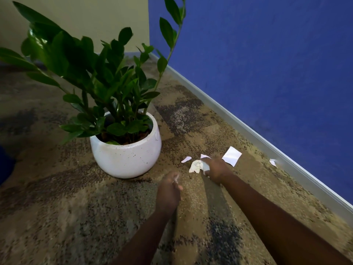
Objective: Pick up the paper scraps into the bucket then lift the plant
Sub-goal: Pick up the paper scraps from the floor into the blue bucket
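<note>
The green glossy-leaved plant point(107, 77) in the white round speckled ceramic pot point(126, 157) has its upper and left fronds cut off by the frame, and the leftmost leaves are blurred. Right of the pot, the motion-blurred right hand point(215, 170) hides part of a crumpled white paper scrap point(196, 166); its grip is unreadable. In front of the pot, the blurred left hand point(169, 194) bears an unidentifiable pale fleck. Far left of the pot, a dark blue shape point(5, 165) is cropped.

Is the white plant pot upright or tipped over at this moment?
Upright: the white pot sits flat on the carpet, rim facing up, stems rising from it.
</note>
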`<state>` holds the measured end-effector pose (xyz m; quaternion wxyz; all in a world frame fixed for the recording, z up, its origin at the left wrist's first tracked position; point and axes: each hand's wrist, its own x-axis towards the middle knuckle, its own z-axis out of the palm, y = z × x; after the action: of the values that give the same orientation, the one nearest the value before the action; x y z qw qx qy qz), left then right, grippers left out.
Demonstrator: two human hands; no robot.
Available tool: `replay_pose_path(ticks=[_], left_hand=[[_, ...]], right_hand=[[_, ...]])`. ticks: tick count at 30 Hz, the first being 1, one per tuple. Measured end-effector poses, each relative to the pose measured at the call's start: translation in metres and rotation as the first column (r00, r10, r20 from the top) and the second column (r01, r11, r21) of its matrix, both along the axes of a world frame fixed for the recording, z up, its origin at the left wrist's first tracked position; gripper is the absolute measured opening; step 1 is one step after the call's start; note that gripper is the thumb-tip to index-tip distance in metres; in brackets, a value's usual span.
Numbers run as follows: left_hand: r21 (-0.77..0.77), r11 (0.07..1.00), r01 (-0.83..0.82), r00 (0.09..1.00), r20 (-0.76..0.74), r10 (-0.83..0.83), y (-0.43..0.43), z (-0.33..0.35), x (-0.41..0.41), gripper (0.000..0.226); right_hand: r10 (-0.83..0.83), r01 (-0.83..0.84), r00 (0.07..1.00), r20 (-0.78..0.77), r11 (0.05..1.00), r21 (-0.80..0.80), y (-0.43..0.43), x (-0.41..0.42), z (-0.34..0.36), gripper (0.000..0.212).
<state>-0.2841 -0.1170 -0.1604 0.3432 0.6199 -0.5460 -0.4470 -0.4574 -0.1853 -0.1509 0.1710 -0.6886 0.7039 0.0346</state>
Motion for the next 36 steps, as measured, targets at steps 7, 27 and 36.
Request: replay_pose_path(ticks=[7, 27, 36], left_hand=[[0.110, 0.991, -0.070, 0.984, -0.155, 0.087, -0.009, -0.003, -0.007, 0.047], [-0.067, 0.990, -0.126, 0.980, -0.163, 0.114, -0.034, -0.017, -0.046, 0.029], [-0.218, 0.974, 0.069, 0.997, -0.016, -0.075, -0.044, -0.022, -0.045, 0.053]], right_hand=[[0.022, 0.027, 0.903, 0.429, 0.994, -0.108, 0.022, 0.008, 0.006, 0.019], [-0.154, 0.274, 0.894, 0.421, 0.931, -0.240, 0.036, -0.062, 0.015, 0.029], [-0.435, 0.433, 0.900, -0.006, 0.898, -0.077, 0.025, -0.160, 0.007, 0.039]])
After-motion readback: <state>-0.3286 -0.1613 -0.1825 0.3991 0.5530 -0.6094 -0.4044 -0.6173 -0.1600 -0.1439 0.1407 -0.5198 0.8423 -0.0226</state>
